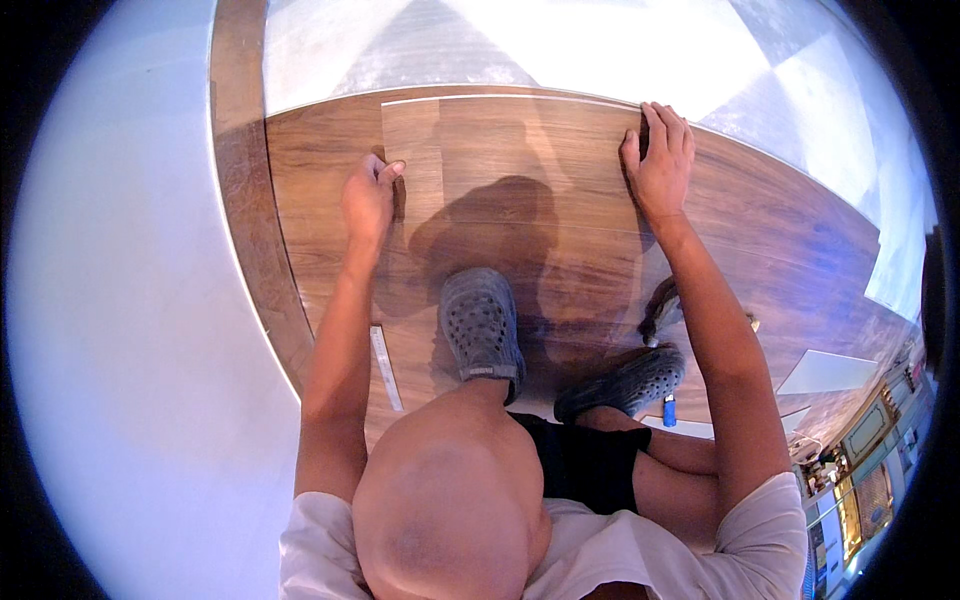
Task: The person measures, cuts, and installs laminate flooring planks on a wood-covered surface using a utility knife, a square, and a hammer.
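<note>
My left hand (372,200) is closed at the left end of a wood-look plank (510,140), thumb pointing inward over it. My right hand (658,170) rests at that plank's right end, fingers stretched over the pale-edged far side. The plank lies on wood-look flooring (760,260), whose far edge borders a pale, patchy surface (400,45). A narrow white strip (386,368) is beside my left forearm. My grey perforated clogs (478,325) stand below the plank, in my shadow.
A white surface (120,300) fills the left, bordered by a brown strip (245,200). A dark object I cannot make out (660,305), a small blue object (669,410) and pale sheets (825,370) lie to the right. Clutter (865,470) lines the lower right rim.
</note>
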Available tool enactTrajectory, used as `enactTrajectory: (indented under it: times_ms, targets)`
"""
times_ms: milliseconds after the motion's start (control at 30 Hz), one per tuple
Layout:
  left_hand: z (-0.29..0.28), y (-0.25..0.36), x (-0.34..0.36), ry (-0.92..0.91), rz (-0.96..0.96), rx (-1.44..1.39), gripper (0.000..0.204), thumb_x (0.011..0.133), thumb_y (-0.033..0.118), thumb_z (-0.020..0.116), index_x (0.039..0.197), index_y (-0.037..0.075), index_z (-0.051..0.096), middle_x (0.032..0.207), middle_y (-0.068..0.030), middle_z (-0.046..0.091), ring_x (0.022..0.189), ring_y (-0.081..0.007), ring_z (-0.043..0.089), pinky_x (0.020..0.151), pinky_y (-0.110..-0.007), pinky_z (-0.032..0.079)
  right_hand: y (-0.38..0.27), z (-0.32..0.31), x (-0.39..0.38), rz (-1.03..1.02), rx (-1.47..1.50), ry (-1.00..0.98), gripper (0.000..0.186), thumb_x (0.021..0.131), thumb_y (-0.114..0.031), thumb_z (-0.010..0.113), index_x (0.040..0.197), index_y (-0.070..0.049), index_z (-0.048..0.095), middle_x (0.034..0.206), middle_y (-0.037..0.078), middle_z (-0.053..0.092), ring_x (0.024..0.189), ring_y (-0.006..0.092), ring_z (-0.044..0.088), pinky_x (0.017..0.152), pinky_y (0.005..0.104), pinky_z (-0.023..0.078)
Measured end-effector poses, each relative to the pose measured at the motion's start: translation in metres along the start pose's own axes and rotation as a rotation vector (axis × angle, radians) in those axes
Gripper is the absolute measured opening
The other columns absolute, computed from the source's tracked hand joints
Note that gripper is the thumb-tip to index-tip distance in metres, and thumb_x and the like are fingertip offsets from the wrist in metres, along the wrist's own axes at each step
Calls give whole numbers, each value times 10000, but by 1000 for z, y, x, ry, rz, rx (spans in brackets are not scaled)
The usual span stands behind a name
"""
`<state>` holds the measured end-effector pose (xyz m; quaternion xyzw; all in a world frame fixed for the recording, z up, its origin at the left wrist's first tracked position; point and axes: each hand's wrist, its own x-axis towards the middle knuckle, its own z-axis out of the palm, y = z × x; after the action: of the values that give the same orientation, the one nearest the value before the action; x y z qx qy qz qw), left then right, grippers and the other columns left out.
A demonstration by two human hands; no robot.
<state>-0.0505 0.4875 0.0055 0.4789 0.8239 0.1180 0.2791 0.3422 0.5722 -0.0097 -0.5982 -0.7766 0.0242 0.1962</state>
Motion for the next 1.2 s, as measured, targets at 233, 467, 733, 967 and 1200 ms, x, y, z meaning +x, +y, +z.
enactTrajectory:
  times_ms: [233,467,733,967,1200]
  targets:
    - [-21,7,25,-240,146,221,349,931,351,648,920,4,619,877,-262,660,854,-463,630,734,-522,472,4,4,-1,-17,19,22,427,886,-198,652,1278,-42,586,1284,135,557,1276,327,495,1135,492,351]
    - [-25,2,34,-305,217,333,415,940,423,620,911,10,645,884,-267,666,870,-457,643,749,-518,486,-1,3,4,-16,-48,1,429,883,-197,649,1276,-38,584,1286,129,556,1282,324,491,1139,495,354]
    - [-20,3,33,-328,189,353,441,940,422,621,872,-13,646,857,-275,661,843,-465,642,725,-531,483,-2,2,-2,-6,-47,-6,416,909,-191,612,1298,-48,573,1318,142,550,1299,330,479,1136,488,349]
    - [-20,4,39,-342,167,373,447,924,430,641,842,-9,645,825,-270,654,815,-466,636,713,-530,480,-2,4,-1,-7,-36,8,417,893,-201,619,1275,-35,584,1284,138,559,1280,335,488,1131,517,351]
    - [-16,-7,38,-316,152,293,443,917,427,651,814,-4,634,818,-253,657,801,-463,631,697,-522,483,-1,8,4,-33,-51,13,421,893,-215,621,1273,-38,586,1293,138,556,1288,335,485,1136,517,345]
